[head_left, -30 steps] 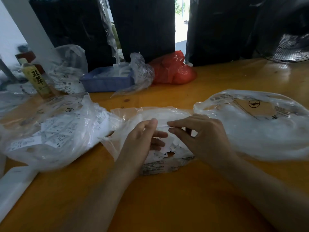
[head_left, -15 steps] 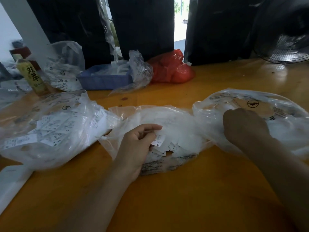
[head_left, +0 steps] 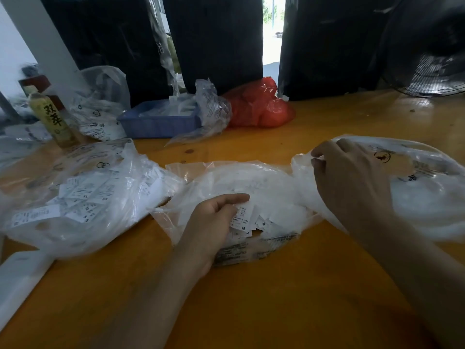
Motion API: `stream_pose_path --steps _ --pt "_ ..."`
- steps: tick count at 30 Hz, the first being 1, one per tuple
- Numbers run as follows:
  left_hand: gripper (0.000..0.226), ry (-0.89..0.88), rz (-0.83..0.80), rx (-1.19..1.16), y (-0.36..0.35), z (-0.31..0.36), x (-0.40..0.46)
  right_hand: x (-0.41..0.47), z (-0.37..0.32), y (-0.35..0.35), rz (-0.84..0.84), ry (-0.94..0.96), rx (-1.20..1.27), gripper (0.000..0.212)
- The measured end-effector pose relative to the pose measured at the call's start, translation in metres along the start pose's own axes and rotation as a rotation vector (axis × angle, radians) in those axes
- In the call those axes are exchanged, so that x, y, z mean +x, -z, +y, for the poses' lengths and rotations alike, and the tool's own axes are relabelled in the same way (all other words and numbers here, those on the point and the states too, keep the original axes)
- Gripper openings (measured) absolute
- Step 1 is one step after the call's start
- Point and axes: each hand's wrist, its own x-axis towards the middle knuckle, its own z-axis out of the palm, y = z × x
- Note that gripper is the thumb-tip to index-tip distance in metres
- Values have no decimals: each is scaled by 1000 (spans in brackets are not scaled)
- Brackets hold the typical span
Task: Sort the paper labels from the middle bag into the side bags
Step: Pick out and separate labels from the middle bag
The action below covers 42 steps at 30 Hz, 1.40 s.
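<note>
A small white paper label printed with an M [head_left: 242, 217] sits pinched in the left hand [head_left: 214, 220], thumb on top and fingers curled beneath, so that grip is narrow and closed on the label. The hand rests at the open mouth of the middle clear plastic bag [head_left: 234, 182], which lies flat on the orange wooden surface [head_left: 289, 298] with more loose white labels [head_left: 264, 224] spilling at its near edge, one marked XL.

The right hand [head_left: 352, 177] reaches over the clear plastic bag on the right [head_left: 427, 197]; its thumb and forefinger pinch the bag's crumpled left edge, while the other fingers lie over the plastic. That bag touches the middle bag and holds a pale mass whose pieces cannot be made out.

On the other side, the clear plastic bag on the left [head_left: 75, 197] lies just beside the middle one and holds a heap of white labels showing XL, XS and S.

Farther back on the surface stand a blue rectangular plastic tray [head_left: 158, 122] with crumpled clear plastic over it, a red plastic bag [head_left: 259, 107] just beside the tray, and a yellow-labelled drink bottle [head_left: 51, 119] at the left. A black wire-grilled fan [head_left: 432, 79] shows at the far right.
</note>
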Motion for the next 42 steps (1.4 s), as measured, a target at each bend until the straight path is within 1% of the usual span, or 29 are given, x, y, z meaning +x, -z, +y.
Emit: stream_pose_path --steps 2,4,5,7,9,10,12,14,15,17,21,23,24,26,29,31,32,34,35,40,42 --pt "38 1 0 -19 -1 0 1 0 0 -5 -107 -27 -42 30" --pt "34 -3 -5 -32 0 0 1 -1 3 -7 -178 -99 11 40" --pt "33 -7 -13 -38 0 0 0 -2 4 -8 -175 -136 69 39" --pt "33 -15 -24 -39 -1 1 0 -2 6 -8 -136 -160 173 29" --pt "35 -24 -33 -17 -1 1 -1 -2 4 -6 -95 -131 222 12" --pt "35 -29 -38 -5 -1 1 -1 -2 4 -5 -96 -115 224 11" --pt "37 -42 -45 10 -1 0 -1 -1 5 -4 -172 -93 164 24" --pt "37 -54 -50 19 -1 -1 -1 1 8 -5 -264 -84 46 40" --pt "37 -59 -50 24 0 -1 -1 1 10 -5 -279 -84 14 46" --pt "37 -61 -54 35 0 -1 -1 2 13 -5 -227 -74 55 49" --pt "35 -67 -58 42 0 -1 -1 1 10 -3 11 -68 300 26" --pt "32 -92 -55 34 0 -1 -2 -1 2 -1 69 -78 407 20" --pt "31 -106 -59 32 0 0 -3 -2 -3 1 73 -89 486 17" --pt "37 -116 -94 35 1 4 -6 -7 -14 2 3 -113 661 14" --pt "65 -115 -166 36 1 9 -8 -18 -31 0 -220 -104 852 16" --pt "77 -159 -190 84 0 8 -9 -26 -41 -4 -331 -69 909 13" --pt "73 -195 -180 111 0 7 -10 -30 -45 -6 -354 -48 912 11" --pt "53 -249 -108 132 1 6 -9 -32 -48 -10 -359 -25 900 8" --pt "45 -249 -79 122 1 5 -8 -32 -48 -10 -355 -32 906 7" --pt "39 -169 -60 -3 0 4 -5 -25 -42 -3 -365 -130 1050 10" --pt "33 -127 -38 -72 0 3 -4 -20 -36 -3 -327 -140 1020 6"
